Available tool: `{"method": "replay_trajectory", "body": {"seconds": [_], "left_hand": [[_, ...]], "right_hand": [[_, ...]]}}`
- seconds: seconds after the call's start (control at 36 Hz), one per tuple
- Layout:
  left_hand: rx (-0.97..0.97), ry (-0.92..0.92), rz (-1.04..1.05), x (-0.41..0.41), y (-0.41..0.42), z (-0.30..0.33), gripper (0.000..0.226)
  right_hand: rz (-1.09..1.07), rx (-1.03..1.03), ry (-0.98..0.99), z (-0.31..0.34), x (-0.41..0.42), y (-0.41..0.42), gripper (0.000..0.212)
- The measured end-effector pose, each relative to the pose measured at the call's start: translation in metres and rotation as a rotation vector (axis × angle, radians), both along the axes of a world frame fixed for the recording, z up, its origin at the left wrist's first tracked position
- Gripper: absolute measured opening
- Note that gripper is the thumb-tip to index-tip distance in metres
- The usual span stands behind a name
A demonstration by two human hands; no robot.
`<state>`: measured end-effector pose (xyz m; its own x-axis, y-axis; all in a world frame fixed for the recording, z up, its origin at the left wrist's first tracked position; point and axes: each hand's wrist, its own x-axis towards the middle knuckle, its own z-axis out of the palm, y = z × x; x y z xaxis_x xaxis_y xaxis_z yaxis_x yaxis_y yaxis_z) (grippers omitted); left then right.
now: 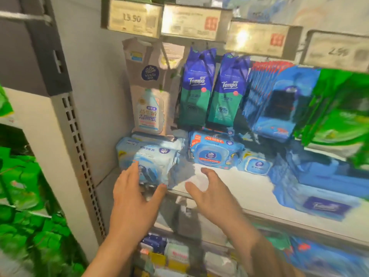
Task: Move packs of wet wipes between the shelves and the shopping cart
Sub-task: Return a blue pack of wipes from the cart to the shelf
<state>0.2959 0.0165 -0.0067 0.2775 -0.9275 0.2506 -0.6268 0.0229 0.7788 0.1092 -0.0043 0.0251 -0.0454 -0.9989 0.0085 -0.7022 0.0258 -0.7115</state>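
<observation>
The left hand [132, 193], fingers spread, touches the pale-blue Vinda wet-wipe pack [148, 156] lying at the shelf's [229, 188] left end, while the right hand [207, 193] hovers loosely curled and empty beside it, seemingly ready to steady it.

- Overall light: bright, even store lighting from overhead.
- Glare: strong white reflections on the price tags [194, 23] along the upper rail wash out most of the print.
- Shadow: dark band at the back of the shelf [229, 182], behind the hanging packs.
- Blur: heavy smearing at the right and left edges; the green packs [339, 108] are blocky and unreadable.
- Sharpest zone: centre, where the dark blue packs [196, 86] show legible lettering.
- Distortion: wide-angle bending tilts the shelf post [75, 136].
</observation>
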Motion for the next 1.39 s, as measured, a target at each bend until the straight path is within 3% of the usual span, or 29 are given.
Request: {"method": "replay_trajectory", "body": {"seconds": [0.08,0.31,0.61,1.08,1.39], "left_hand": [[0.022,-0.049,-0.025,-0.019,0.020,0.002,0.100],[0.021,-0.141,-0.039,-0.059,0.088,0.003,0.087],[0.143,-0.204,0.095,-0.046,0.178,-0.001,0.092],[0.239,-0.108,0.314,0.062,0.262,-0.008,0.087],[0.318,0.095,0.502,0.187,0.347,-0.035,0.083]], "right_hand": [[0.001,-0.011,0.005,0.001,-0.026,0.023,0.066],[0.041,-0.082,0.072,-0.013,-0.075,0.077,0.067],[0.228,-0.143,0.124,-0.033,-0.060,0.125,0.067],[0.431,-0.071,0.158,-0.025,0.063,0.174,0.059],[0.685,-0.004,0.268,-0.045,0.210,0.220,0.075]]}}
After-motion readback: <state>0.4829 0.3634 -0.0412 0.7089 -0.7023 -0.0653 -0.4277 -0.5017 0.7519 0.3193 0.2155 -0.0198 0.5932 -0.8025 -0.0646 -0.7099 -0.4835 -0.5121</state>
